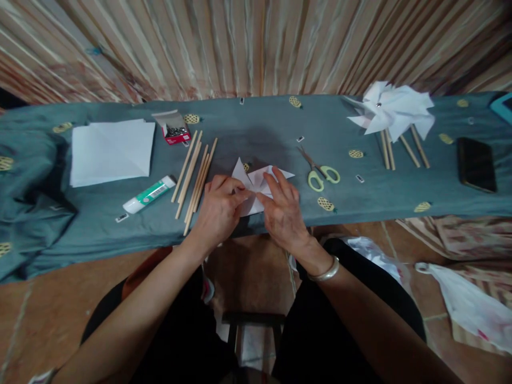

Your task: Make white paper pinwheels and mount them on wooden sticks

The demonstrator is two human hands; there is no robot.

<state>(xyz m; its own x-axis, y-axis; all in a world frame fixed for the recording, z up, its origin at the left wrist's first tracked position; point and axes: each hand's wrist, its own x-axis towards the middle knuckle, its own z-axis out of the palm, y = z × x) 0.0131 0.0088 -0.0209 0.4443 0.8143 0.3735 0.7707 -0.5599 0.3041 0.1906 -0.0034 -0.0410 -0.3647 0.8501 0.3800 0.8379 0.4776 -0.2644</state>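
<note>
A white paper pinwheel (262, 176) with pointed, folded blades lies at the table's near edge, between my hands. My left hand (222, 205) is closed on its left side, thumb and fingers pinching the paper near the middle. From the right, my right hand (282, 208) holds it too, thumb close to the centre and fingers over the right blade. The pinwheel's centre is partly hidden by my fingertips. Several wooden sticks (196, 178) lie just left of my left hand. Green-handled scissors (318, 169) rest to the right of my right hand.
Further left are a glue stick (150, 194), a stack of white paper (112, 152) and an open red box of small metal pins (176, 130). Finished pinwheels (394, 109) on sticks lie at the right, beside a dark phone (477, 164). A pleated curtain (248, 48) hangs behind the table.
</note>
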